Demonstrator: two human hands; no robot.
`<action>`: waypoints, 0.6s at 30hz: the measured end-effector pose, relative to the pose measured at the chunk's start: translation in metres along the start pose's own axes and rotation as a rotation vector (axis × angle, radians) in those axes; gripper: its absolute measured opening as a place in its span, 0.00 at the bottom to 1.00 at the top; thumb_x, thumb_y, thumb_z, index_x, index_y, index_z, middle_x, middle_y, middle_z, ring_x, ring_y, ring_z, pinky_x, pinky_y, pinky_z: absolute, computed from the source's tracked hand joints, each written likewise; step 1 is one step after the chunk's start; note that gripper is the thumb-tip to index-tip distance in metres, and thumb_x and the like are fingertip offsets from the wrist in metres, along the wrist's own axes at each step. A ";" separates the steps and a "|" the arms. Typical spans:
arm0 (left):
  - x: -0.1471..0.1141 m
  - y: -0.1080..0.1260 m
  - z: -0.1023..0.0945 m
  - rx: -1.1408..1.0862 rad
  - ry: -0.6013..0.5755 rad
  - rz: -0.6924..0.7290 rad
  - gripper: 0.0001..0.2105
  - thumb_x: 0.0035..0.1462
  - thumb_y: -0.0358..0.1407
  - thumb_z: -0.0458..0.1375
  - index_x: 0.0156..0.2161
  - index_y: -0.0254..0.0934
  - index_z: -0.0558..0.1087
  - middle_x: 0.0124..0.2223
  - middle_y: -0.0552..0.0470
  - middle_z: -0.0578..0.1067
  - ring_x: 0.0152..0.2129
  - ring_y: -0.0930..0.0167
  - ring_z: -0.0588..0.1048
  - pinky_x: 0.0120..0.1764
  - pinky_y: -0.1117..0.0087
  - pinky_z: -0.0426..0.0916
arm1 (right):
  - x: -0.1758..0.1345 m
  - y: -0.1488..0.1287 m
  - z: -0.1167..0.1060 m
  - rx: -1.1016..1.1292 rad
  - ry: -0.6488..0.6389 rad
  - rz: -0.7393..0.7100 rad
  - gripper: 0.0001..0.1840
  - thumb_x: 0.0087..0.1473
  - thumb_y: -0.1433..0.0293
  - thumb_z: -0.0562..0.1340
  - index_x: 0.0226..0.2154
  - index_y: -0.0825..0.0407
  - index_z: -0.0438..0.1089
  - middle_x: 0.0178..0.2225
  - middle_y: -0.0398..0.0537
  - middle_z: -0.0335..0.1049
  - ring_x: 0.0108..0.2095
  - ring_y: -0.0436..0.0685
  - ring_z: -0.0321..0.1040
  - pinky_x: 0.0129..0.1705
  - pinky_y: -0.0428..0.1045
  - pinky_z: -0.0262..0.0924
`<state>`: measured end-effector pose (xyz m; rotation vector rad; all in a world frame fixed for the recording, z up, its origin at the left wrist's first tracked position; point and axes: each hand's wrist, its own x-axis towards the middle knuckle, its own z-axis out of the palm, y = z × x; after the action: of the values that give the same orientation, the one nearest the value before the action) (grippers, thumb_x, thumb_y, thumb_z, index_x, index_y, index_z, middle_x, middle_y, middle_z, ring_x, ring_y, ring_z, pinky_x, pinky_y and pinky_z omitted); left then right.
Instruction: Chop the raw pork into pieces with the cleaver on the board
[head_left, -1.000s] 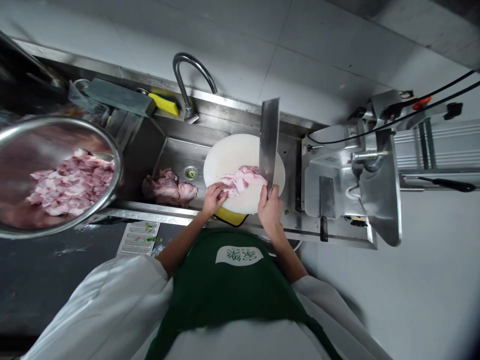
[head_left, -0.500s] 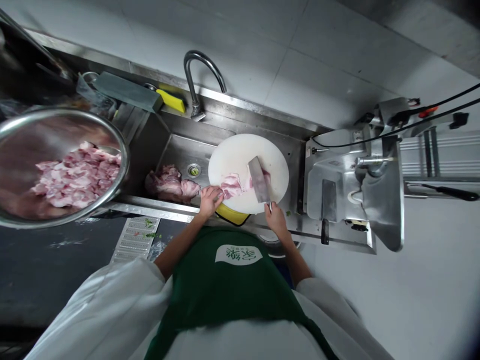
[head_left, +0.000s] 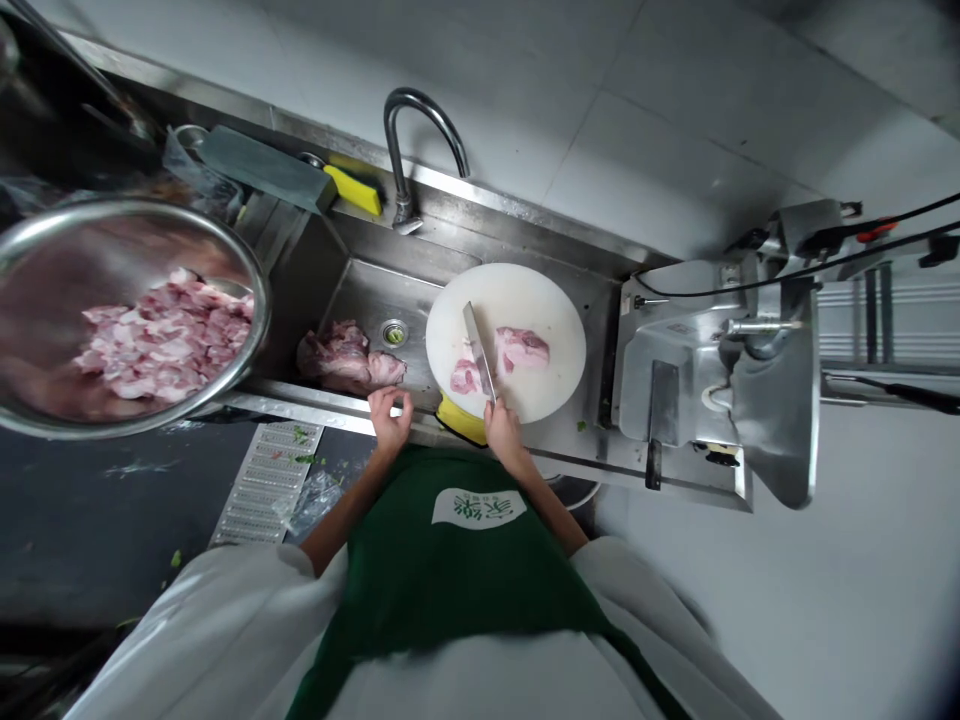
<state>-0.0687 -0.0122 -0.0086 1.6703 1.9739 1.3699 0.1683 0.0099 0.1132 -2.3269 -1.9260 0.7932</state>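
Observation:
My right hand (head_left: 505, 432) is wrapped round the handle of a cleaver (head_left: 478, 348), its blade seen nearly edge-on over the round white cutting board (head_left: 536, 395). A small cut piece of raw meat (head_left: 466, 377) lies left of the blade. A larger chunk of meat (head_left: 523, 348) rests to its right, apart from it. My left hand (head_left: 391, 420) is over the sink's front edge, off the board, its fingers curled and thumb bent toward the index finger in a pinch. Whether anything is in that pinch I cannot make out.
Larger raw meat (head_left: 349, 360) lies in the sink by the drain (head_left: 394, 333). A big steel bowl (head_left: 259, 300) of cut meat stands left. The faucet (head_left: 397, 150) rises behind. At right stands a steel slicer (head_left: 776, 400) with another cleaver (head_left: 663, 410) on it.
My left hand has left the meat and moved left and down. The cleaver has shifted left, turning from broadside to edge-on, uncovering the larger chunk. The view has tilted slightly.

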 end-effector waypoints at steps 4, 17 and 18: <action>0.025 0.020 0.022 -0.014 -0.146 0.103 0.08 0.67 0.39 0.55 0.41 0.40 0.75 0.42 0.45 0.77 0.44 0.61 0.73 0.51 0.56 0.66 | 0.015 0.008 0.018 -0.023 -0.103 0.010 0.17 0.70 0.65 0.51 0.51 0.55 0.69 0.39 0.60 0.78 0.42 0.63 0.76 0.44 0.52 0.65; 0.045 0.038 0.064 0.063 -0.519 0.300 0.11 0.68 0.40 0.55 0.47 0.41 0.78 0.52 0.44 0.77 0.51 0.59 0.70 0.56 0.53 0.59 | 0.039 0.081 -0.022 0.560 -0.068 0.176 0.15 0.67 0.55 0.53 0.35 0.49 0.61 0.20 0.37 0.61 0.16 0.50 0.60 0.20 0.44 0.55; 0.042 0.037 0.061 0.044 -0.500 0.291 0.11 0.68 0.41 0.55 0.48 0.42 0.78 0.53 0.44 0.77 0.51 0.59 0.70 0.56 0.53 0.60 | 0.032 0.073 -0.031 0.465 0.002 0.140 0.15 0.67 0.56 0.53 0.36 0.50 0.62 0.22 0.40 0.65 0.18 0.52 0.63 0.22 0.45 0.56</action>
<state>-0.0177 0.0518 0.0022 2.1286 1.5313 0.8635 0.2507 0.0315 0.1043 -2.1783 -1.3935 1.1074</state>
